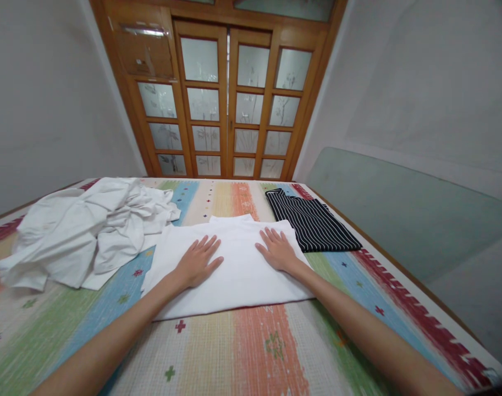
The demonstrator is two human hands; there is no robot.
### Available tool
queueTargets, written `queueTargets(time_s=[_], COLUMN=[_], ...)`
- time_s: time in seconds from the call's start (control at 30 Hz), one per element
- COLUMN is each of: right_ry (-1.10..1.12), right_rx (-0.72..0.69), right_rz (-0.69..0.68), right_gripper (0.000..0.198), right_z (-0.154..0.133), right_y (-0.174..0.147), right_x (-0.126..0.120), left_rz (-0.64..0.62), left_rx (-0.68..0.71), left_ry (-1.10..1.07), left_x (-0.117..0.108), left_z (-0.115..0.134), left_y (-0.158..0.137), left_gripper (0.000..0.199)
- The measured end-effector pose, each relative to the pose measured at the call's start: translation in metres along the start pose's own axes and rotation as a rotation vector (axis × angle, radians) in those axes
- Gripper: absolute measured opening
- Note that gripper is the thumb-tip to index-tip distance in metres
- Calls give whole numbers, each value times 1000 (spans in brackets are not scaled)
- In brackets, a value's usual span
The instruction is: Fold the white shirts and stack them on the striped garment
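A white garment (234, 264), folded into a wide flat shape, lies in front of me. On its left part rests my left hand (199, 261), palm down with the fingers stretched out. My right hand (277, 250) lies flat on its right part, fingers spread. Neither hand grips the cloth. Just beyond the right hand is a folded black garment with white stripes (312, 223). A crumpled heap of white cloth (89, 231) lies to the left, against the folded garment's left side.
Everything lies on a colourful striped cover (209, 352) with small cross patterns. Wooden doors with glass panes (228, 104) stand at the far end. White walls flank both sides, and a pale green panel (399, 209) runs along the right one.
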State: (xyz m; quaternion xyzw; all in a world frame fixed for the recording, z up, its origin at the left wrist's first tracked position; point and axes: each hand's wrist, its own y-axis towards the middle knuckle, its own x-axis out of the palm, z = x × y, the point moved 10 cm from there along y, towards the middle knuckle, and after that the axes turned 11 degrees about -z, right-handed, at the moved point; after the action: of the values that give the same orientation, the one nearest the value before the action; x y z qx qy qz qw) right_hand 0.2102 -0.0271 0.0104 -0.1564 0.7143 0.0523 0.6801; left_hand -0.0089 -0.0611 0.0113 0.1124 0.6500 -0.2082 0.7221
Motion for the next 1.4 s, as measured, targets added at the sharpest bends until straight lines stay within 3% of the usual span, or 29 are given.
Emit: queueTargets(time_s=[0.1,0.2,0.37,0.53,0.67,0.83,1.07,1.23,1.4], right_ry=[-58,-150,-187,-133,-8,53,217,278,297], right_rx=[78,142,266,328,383,382,336,318,330], right_rz=[1,60,155,186,139,195,268,358,352], right_gripper=[66,58,40,34,39,41,32,26,25], right_z=[8,18,48,70,82,93,112,116,120], right_y=[7,10,8,7,8,9,10,1,-4], right_x=[-12,-34,-70,-82,-75,-74,-71,-75,-73], left_rz=[16,73,223,195,224,317,360,386,442], left_rx=[-35,-160,-432,-618,-589,-531,-603,-613,-589], left_ry=[2,31,166,177,53,-141,-359,-413,-487], left_x=[-3,-15,-52,-69,-72,-72,-70,-74,-76], left_z=[-10,-34,-83,-122,-137,-149,-171,-175,-173], left_y=[6,6,-20,-44,-45,-42,-43,-46,-48], left_gripper=[70,65,51,49,46,41,38,33,32])
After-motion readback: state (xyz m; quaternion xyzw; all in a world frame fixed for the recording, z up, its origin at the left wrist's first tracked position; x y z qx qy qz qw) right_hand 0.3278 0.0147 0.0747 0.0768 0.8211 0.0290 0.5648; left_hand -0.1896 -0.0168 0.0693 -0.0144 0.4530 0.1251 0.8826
